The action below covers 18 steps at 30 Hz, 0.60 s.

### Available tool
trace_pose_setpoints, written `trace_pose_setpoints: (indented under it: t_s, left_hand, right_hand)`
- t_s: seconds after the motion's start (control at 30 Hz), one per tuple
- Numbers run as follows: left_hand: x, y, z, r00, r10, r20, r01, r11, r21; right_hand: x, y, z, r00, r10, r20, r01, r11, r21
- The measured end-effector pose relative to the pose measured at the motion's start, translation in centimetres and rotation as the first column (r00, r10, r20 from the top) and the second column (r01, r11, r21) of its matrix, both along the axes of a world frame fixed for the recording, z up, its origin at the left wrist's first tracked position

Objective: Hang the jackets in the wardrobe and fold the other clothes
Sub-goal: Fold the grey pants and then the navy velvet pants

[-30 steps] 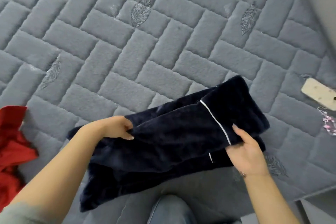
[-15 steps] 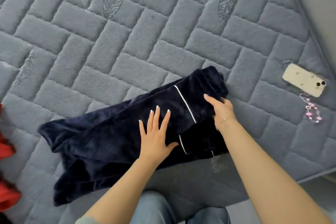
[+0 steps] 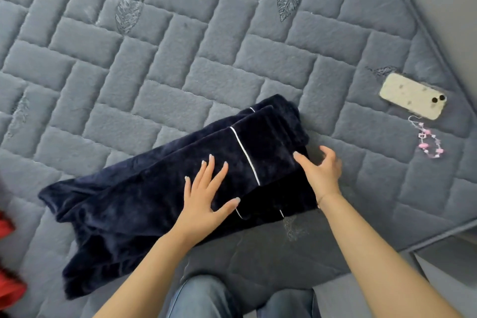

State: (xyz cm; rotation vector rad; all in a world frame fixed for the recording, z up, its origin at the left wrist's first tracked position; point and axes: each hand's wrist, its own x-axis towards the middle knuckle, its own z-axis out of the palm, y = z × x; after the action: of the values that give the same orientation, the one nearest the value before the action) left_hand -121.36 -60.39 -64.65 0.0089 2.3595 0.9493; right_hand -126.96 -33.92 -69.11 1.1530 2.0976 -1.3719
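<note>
A dark navy plush garment (image 3: pixel 144 201) with thin white piping lies partly folded on the grey quilted bed cover (image 3: pixel 180 59), stretching from lower left to centre right. My left hand (image 3: pixel 206 193) lies flat on its middle with fingers spread and straight. My right hand (image 3: pixel 321 170) is at the garment's right edge, fingers loosely bent, its fingertips touching the fold and gripping nothing.
A phone (image 3: pixel 413 99) in a pale case with a pink bead charm (image 3: pixel 428 142) lies at the right near the bed's edge. Red clothing (image 3: pixel 9 261) shows at the left border. My jeans-clad knees (image 3: pixel 206 299) are at the bottom; the bed's corner is at lower right.
Both hands have let go of the lifted garment, which now lies on the bed. My left hand went flat onto it; my right hand slid to its right edge.
</note>
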Motion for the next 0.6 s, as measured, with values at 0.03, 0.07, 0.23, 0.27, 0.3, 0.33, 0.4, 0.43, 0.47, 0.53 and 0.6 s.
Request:
trace_pose_setpoints:
  t_s: [0.03, 0.07, 0.23, 0.27, 0.3, 0.33, 0.4, 0.43, 0.47, 0.53, 0.6]
  left_hand:
    - [-0.5, 1.5, -0.5, 0.996, 0.038, -0.084, -0.039, 0.999, -0.018]
    - [-1.0, 3.0, -1.2, 0.989, 0.061, -0.137, -0.069, 0.996, -0.056]
    - [-2.4, 9.1, -5.9, 0.992, 0.122, 0.012, -0.117, 0.974, -0.196]
    - [-2.3, 9.5, -6.6, 0.993, 0.114, 0.009, -0.109, 0.97, -0.219]
    - [-2.2, 9.6, -7.1, 0.996, 0.093, 0.002, -0.09, 0.966, -0.243]
    - [-1.9, 9.5, -7.3, 0.997, 0.077, 0.0, -0.074, 0.962, -0.264]
    - [-2.0, 9.1, -7.2, 0.998, 0.067, 0.008, -0.062, 0.961, -0.27]
    - [-2.1, 9.0, -6.8, 0.996, 0.089, 0.032, -0.078, 0.967, -0.241]
    - [-2.8, 9.1, -6.5, 0.989, 0.131, 0.067, -0.115, 0.973, -0.2]
    - [-4.4, 8.7, -4.6, 0.934, 0.286, 0.213, -0.287, 0.958, -0.028]
    - [-5.5, 7.0, -1.3, 0.755, 0.453, 0.475, -0.604, 0.761, 0.235]
  right_hand:
    - [-0.3, 1.3, -0.5, 1.0, 0.023, 0.009, -0.023, 1.0, -0.009]
    - [-0.5, 2.5, -1.0, 0.999, 0.039, 0.02, -0.038, 0.998, -0.058]
    - [-2.6, 5.4, -3.0, 0.977, 0.212, 0.016, -0.209, 0.97, -0.123]
    - [-3.2, 5.1, -3.3, 0.977, 0.215, 0.015, -0.208, 0.96, -0.188]
    - [-3.8, 4.6, -3.4, 0.975, 0.219, 0.027, -0.204, 0.94, -0.273]
    - [-4.3, 3.9, -3.5, 0.975, 0.218, 0.05, -0.184, 0.907, -0.379]
    - [-4.8, 2.7, -3.5, 0.973, 0.213, 0.087, -0.112, 0.767, -0.631]
    - [-4.8, 2.2, -3.2, 0.974, 0.211, 0.075, -0.09, 0.675, -0.733]
    - [-4.9, 1.8, -2.8, 0.976, 0.208, 0.058, -0.08, 0.598, -0.798]
    - [-5.0, 1.0, -1.6, 0.984, 0.17, 0.061, -0.031, 0.495, -0.868]
    - [-5.1, 0.0, 0.2, 0.982, 0.165, 0.091, 0.033, 0.327, -0.945]
